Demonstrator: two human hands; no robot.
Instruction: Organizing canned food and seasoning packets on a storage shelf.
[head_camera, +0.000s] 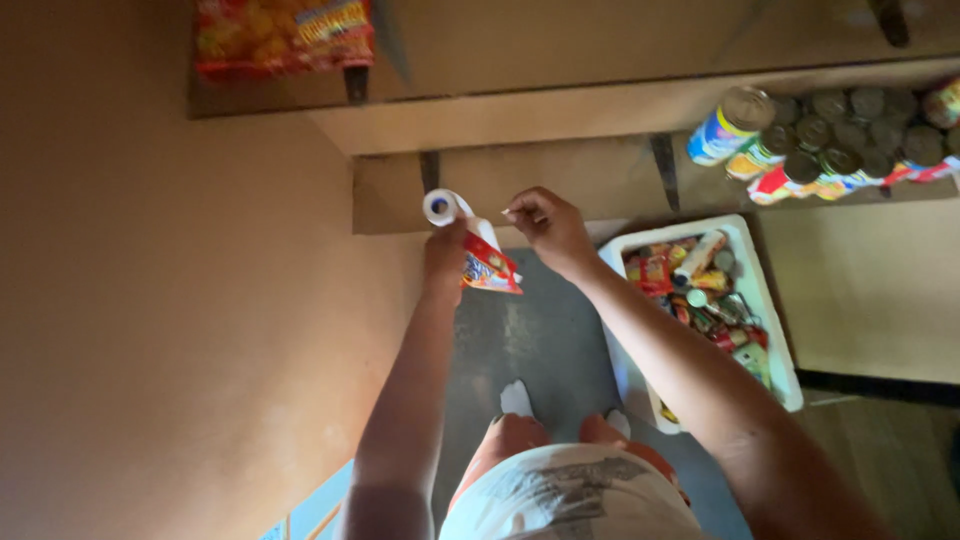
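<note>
My left hand grips a white squeeze bottle with a red and yellow label, held up in front of the lower wooden shelf. Its round top faces me. My right hand is raised just right of the bottle, fingers pinched together near the shelf edge; whether something small sits between them is unclear. The two hands are a short gap apart.
A white box full of assorted packaged goods sits on the grey floor at my right. Several tins lie on the right part of the shelf. A red snack pack rests on the upper shelf. A tan wall stands at my left.
</note>
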